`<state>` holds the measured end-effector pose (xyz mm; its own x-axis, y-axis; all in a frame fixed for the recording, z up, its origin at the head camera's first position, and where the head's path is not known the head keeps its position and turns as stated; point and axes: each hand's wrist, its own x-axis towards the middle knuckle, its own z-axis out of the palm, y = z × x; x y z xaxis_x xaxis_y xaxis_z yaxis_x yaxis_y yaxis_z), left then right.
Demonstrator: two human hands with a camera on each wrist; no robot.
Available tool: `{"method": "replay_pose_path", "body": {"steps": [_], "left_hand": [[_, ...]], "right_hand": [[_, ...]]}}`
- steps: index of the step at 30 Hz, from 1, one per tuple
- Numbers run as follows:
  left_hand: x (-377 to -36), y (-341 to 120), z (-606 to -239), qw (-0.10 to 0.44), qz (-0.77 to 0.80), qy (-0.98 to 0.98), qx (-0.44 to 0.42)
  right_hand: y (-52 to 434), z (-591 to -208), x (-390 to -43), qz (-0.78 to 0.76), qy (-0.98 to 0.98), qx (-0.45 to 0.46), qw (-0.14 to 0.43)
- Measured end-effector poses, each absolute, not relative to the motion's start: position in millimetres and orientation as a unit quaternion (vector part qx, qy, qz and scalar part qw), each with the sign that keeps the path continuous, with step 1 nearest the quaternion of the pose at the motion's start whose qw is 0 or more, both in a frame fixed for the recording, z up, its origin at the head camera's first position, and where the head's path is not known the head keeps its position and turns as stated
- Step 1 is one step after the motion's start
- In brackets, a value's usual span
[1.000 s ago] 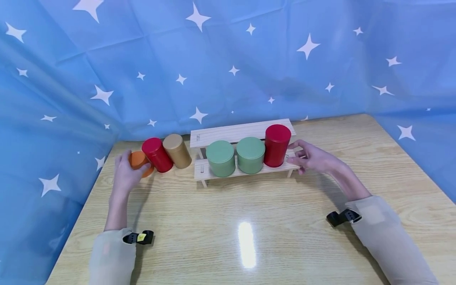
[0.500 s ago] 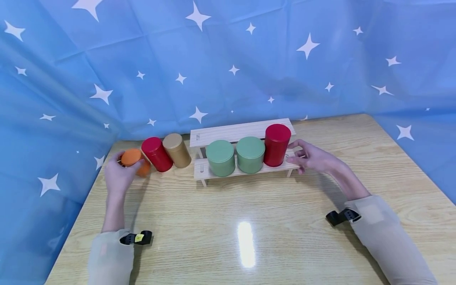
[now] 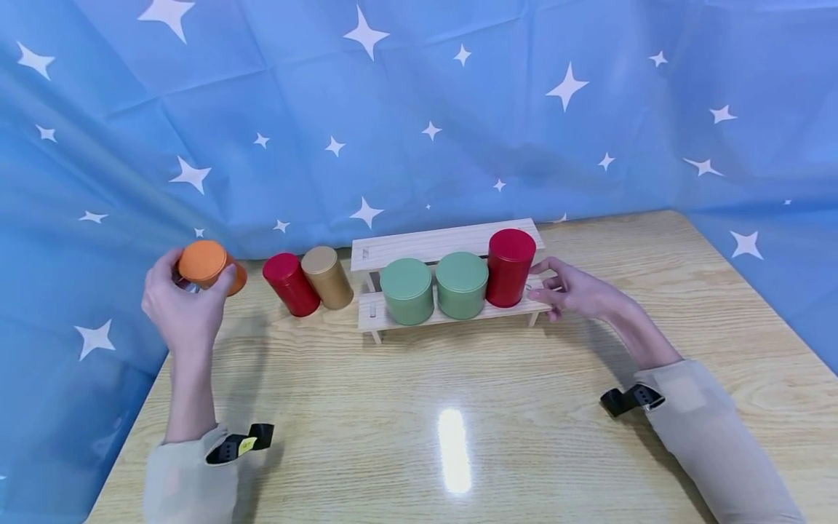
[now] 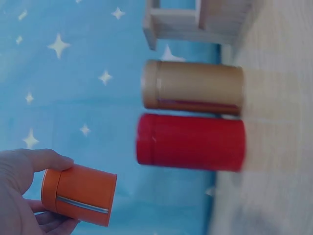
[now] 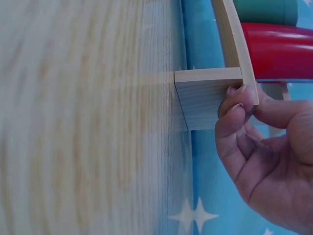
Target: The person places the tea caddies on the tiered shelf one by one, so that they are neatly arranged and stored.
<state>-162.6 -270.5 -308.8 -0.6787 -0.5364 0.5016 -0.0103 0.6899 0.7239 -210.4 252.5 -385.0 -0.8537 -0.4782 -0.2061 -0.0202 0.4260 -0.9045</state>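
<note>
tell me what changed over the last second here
The left hand, already gripping the orange tin, lifted it off the table and carried it up and to the left, away from the red tin and gold tin. The right hand kept its fingers on the end of the wooden rack; the two green tins and the tall red tin on it stayed put.

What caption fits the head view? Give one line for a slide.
Left hand lifts an orange tin off the table; right hand steadies the wooden rack.
</note>
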Motion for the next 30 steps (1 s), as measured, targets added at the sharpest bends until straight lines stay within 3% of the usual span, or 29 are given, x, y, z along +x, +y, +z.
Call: {"method": "replay_pose_path", "body": {"steps": [10,30], "left_hand": [[-153.1,-225.3,-283.7,0.403,-0.392,-0.825,0.062],[-182.1,-104.9,-273.2,0.365,-0.459,-0.797,-0.14]], "right_hand": [[253.4,-386.5,-210.9,-0.512,0.814,-0.161,0.22],[252.7,-385.2,-209.6,-0.507,0.819,-0.152,0.221]]}}
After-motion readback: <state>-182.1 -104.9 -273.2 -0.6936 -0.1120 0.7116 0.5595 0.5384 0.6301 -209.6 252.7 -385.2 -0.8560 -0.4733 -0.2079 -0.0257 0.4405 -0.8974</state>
